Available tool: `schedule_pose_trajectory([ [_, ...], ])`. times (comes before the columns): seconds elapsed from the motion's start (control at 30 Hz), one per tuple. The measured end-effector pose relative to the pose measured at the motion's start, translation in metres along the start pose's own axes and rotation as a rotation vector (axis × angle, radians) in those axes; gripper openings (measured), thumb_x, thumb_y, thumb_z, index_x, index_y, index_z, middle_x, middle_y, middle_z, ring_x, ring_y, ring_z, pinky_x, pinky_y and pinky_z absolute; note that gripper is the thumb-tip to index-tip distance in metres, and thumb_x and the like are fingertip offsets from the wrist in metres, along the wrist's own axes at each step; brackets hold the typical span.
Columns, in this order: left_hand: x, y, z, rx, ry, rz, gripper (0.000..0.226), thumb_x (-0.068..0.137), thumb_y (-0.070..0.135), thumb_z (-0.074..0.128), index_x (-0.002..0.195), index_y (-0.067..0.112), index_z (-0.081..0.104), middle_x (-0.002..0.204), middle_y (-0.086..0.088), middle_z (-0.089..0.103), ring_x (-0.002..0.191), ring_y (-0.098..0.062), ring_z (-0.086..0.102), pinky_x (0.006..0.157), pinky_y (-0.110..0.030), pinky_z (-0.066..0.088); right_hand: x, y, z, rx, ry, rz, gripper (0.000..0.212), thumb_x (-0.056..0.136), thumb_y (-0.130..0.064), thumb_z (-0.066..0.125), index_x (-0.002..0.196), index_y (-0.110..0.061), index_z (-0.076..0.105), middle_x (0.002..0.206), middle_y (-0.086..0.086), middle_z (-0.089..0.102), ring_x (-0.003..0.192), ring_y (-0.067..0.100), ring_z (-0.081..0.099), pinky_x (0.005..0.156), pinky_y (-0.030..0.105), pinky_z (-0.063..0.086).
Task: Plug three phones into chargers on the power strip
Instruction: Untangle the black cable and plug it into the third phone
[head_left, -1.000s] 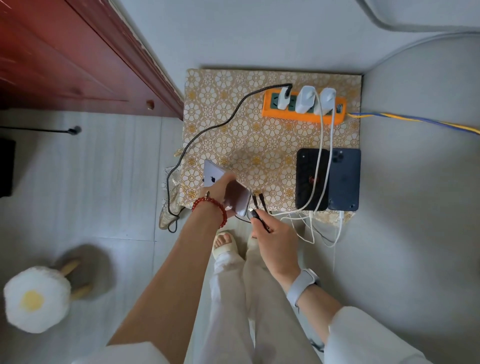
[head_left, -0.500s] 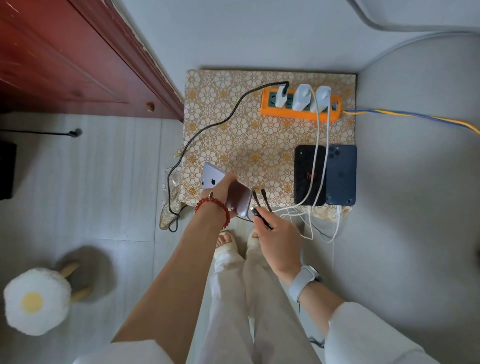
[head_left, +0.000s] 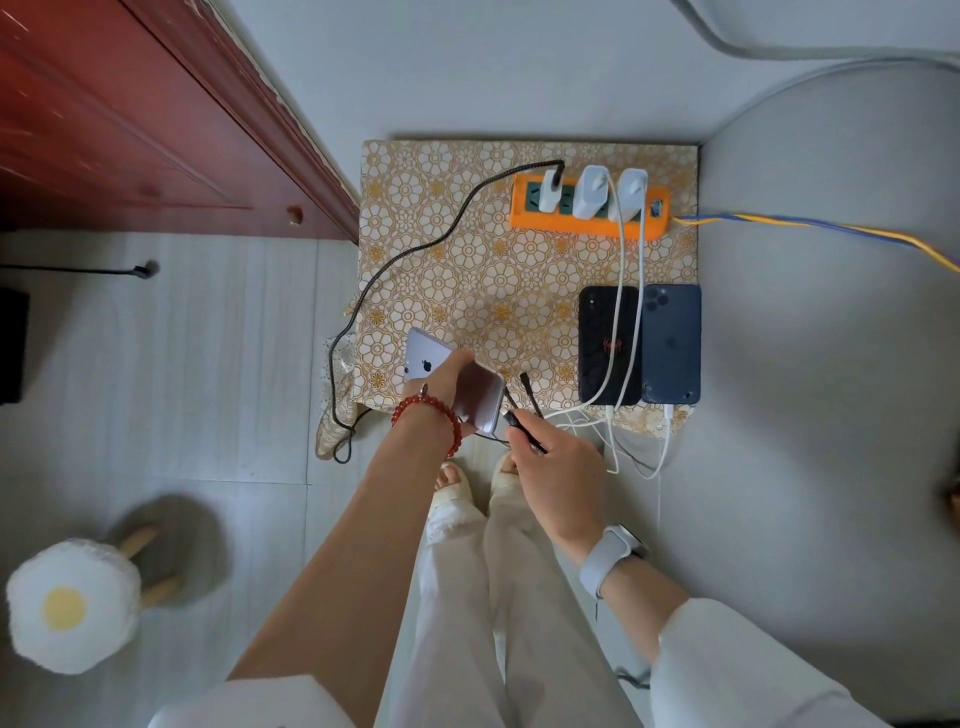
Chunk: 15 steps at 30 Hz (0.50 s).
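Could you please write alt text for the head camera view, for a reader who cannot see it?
A person's left hand holds a light purple phone while the right hand brings a black cable plug to its end. Two dark phones lie on a patterned table, white cables running over them from chargers in an orange power strip.

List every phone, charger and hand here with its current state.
Silver phone: held by left hand, plug at its port.
Black phone: face-down, white cable attached.
Blue phone: face-down, white cable attached.
Three chargers: seated in power strip.
Right hand: pinching black cable plug.
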<state>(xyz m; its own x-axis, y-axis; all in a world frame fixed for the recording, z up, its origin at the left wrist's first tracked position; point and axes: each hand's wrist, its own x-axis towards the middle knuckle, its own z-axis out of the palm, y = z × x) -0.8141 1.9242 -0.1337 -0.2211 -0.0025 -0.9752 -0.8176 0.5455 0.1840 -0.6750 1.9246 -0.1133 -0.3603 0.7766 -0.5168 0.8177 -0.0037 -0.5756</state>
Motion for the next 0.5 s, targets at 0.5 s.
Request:
schedule_pose_trajectory([
  [0.5, -0.001, -0.02, -0.008, 0.195, 0.07, 0.102, 0.065, 0.067, 0.024, 0.075, 0.12, 0.001, 0.043, 0.097, -0.011, 0.051, 0.086, -0.027, 0.051, 0.089, -0.05, 0.05, -0.015, 0.011, 0.013, -0.194, -0.099, -0.02, 0.026, 0.09, -0.031, 0.044, 0.102, -0.023, 0.065, 0.089, 0.006, 0.073, 0.087, 0.028, 0.063, 0.065, 0.028, 0.036],
])
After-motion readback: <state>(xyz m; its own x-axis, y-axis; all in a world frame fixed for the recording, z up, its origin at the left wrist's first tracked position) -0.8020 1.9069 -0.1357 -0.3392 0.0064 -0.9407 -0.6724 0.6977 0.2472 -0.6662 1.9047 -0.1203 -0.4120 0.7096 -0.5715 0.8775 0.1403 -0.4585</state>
